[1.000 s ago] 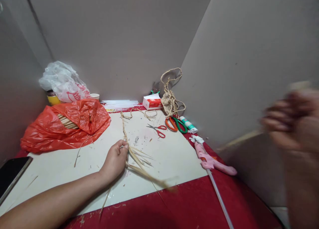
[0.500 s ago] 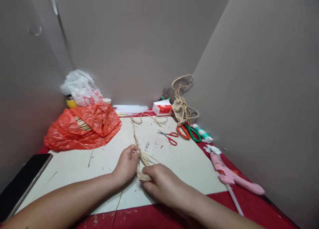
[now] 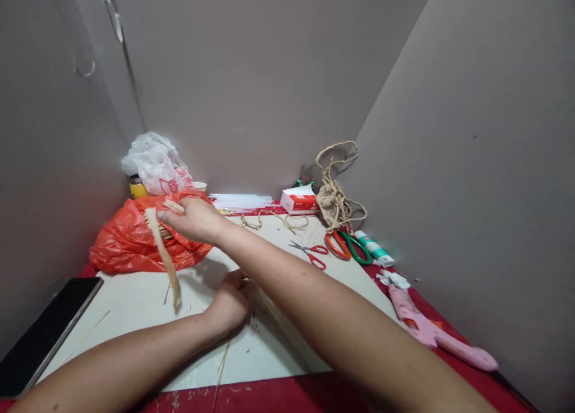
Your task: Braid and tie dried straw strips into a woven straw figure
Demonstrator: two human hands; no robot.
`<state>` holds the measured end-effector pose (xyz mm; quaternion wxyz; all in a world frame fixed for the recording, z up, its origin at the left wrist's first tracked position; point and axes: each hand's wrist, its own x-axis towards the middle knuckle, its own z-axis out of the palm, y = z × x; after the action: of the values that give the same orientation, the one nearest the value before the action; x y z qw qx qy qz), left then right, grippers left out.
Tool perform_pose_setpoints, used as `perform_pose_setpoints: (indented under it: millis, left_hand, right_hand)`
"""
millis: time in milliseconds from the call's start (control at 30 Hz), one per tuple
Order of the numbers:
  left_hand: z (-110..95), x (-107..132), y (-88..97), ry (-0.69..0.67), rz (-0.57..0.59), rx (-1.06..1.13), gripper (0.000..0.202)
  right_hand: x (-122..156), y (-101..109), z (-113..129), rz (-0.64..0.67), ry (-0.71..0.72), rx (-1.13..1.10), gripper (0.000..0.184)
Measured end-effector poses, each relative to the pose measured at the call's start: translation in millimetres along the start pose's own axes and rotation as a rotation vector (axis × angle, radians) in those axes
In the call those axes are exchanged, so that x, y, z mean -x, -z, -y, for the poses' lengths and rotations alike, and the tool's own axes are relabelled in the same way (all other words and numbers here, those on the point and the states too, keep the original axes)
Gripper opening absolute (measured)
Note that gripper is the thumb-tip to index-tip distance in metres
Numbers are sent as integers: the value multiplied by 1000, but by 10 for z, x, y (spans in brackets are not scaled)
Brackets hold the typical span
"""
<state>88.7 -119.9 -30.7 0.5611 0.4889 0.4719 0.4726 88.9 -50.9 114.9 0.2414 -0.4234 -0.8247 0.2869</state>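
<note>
My right hand (image 3: 193,218) reaches across to the left, over the orange plastic bag (image 3: 121,239). A flat, pale straw strip (image 3: 164,254) is held between its thumb and fingers and hangs down toward the white board (image 3: 188,365). A bundle of straw shows in the bag's opening, partly behind the strip. On the board, my left hand (image 3: 231,299) stays closed in a pinch on the straw braid, whose middle is covered by my right forearm. The braid's far end (image 3: 251,222) curls at the back of the board.
Small red-handled scissors (image 3: 311,254) lie right of centre. Large shears (image 3: 350,245), a coil of straw rope (image 3: 335,203) and a pink glue gun (image 3: 435,335) line the right side. At left lies a phone (image 3: 49,335). Glue sticks (image 3: 242,201) and a red-white box (image 3: 300,200) are behind.
My right hand has left the loose strands by my left hand and moved up and left to the orange bag, where it holds a strip. My left hand has stayed in place.
</note>
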Motion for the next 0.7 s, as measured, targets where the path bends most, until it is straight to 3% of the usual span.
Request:
perform_pose_setpoints:
  millis: [67, 133, 267, 367, 467, 567, 700]
  left_hand:
    - [17, -7, 15, 55, 37, 12, 15]
    - [20, -7, 27, 105, 85, 12, 20]
    - [-38, 22, 35, 168, 132, 60, 27]
    - [-91, 45, 34, 202, 162, 80, 28]
    - [-119, 49, 40, 227, 178, 61, 28]
    - [-136, 37, 53, 237, 194, 49, 29]
    - [-168, 27, 57, 230, 177, 33, 27]
  right_hand:
    - [69, 92, -128, -68, 51, -35, 35]
    - [310, 280, -349, -125, 53, -68, 34]
    - [997, 615, -830, -104, -250, -163, 23]
    - [1432, 628, -1050, -89, -441, -438, 23]
    - [1666, 500, -1113, -94, -484, -603, 27]
    - [1727, 413, -1055, -73, -451, -683, 26]
    - [1764, 543, -838, -147, -412, -516, 21]
